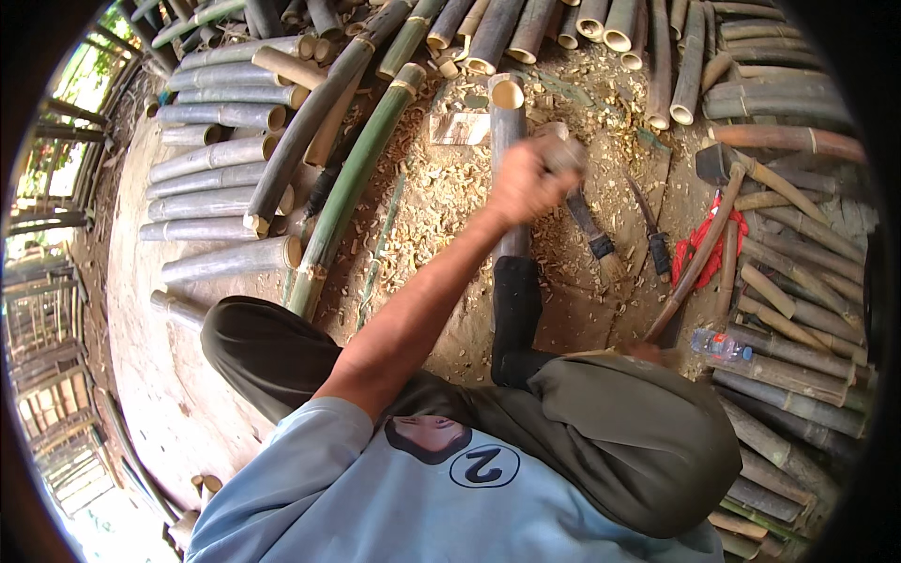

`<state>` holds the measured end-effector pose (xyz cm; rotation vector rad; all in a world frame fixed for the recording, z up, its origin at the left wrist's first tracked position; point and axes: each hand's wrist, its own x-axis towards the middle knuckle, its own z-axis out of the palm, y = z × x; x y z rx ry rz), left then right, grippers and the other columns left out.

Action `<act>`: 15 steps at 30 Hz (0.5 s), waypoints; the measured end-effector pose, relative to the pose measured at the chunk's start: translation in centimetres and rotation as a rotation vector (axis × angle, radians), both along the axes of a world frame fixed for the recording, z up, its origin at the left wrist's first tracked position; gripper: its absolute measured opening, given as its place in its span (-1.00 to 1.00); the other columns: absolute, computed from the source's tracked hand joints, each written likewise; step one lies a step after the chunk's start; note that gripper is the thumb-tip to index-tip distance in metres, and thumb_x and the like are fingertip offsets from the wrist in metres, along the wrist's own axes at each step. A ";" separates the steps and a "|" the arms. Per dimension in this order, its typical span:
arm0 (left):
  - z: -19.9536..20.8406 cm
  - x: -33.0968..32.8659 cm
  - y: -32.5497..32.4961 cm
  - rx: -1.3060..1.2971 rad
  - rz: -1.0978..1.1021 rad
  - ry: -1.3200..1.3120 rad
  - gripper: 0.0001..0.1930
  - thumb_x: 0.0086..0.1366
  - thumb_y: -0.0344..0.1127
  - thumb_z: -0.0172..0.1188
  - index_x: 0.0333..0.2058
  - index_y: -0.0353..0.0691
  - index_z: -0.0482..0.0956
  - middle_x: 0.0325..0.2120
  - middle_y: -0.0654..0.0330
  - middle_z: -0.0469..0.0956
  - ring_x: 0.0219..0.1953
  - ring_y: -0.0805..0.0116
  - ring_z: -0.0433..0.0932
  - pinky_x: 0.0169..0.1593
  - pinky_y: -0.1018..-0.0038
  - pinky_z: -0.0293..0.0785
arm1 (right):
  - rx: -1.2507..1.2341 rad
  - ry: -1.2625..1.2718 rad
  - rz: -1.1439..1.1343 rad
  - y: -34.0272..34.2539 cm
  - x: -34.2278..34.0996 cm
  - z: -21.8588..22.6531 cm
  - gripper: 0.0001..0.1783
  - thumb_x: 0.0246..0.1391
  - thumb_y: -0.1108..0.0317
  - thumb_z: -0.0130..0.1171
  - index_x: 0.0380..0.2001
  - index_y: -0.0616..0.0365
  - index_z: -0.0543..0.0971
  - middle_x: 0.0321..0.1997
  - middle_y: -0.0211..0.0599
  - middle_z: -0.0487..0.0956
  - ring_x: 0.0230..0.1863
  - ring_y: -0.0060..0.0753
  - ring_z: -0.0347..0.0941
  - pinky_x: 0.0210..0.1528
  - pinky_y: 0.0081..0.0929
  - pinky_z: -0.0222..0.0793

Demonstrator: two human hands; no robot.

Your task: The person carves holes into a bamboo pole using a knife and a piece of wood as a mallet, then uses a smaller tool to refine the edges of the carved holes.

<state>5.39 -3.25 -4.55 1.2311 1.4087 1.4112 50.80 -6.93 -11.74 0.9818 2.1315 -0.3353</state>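
Observation:
My left hand (540, 178) is closed, blurred by motion, above a grey bamboo tube (508, 122). What it grips, if anything, I cannot make out; a brownish rounded end shows at its fingers. The tube lies pointing away from me, its cut mouth at the far end, with a black-covered foot (517, 300) over its near part. My right hand (649, 353) is smeared by motion and mostly hidden beyond my right knee. It is beside the near end of a long wooden handle (693, 266) that has a dark blocky head (714, 164); whether it grips the handle is unclear.
Bamboo tubes are stacked at the left (221, 178), far side and right (788, 375). A green bamboo pole (361, 178) lies left of my arm. Shavings cover the floor. A brush (605, 249), a dark-handled knife (654, 239), red cloth (727, 239) and plastic bottle (721, 345) lie at the right.

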 end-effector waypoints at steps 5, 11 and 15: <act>-2.5 8.1 -0.8 -0.093 -0.325 0.691 -0.71 0.10 -0.15 0.37 -0.19 -0.05 0.67 -0.40 -0.01 0.68 -0.30 0.00 0.68 -0.20 0.14 0.60 | -0.050 0.296 -0.770 -0.5 -1.3 12.9 -0.25 -0.17 0.25 0.40 0.15 0.16 0.38 0.12 -0.03 0.52 0.12 0.04 0.50 0.07 -0.26 0.47; -5.6 8.5 -0.6 -0.168 -0.331 0.811 -0.77 0.09 -0.12 0.33 -0.30 -0.06 0.64 -0.47 0.05 0.65 -0.31 -0.02 0.67 -0.20 0.10 0.57 | -0.348 1.175 -1.475 -5.7 -2.8 9.0 0.05 -0.22 0.35 0.40 0.38 0.21 0.13 0.20 -0.12 0.43 0.17 -0.23 0.41 0.22 -0.32 0.34; -5.4 7.8 0.6 -0.152 -0.309 0.806 -0.80 0.07 -0.18 0.34 -0.35 -0.09 0.64 -0.47 0.03 0.65 -0.33 -0.02 0.66 -0.20 0.12 0.57 | -0.091 1.330 -1.345 -5.2 -6.7 9.3 0.04 -0.13 0.33 0.34 0.42 0.20 0.07 0.19 -0.09 0.41 0.16 -0.21 0.39 0.20 -0.28 0.35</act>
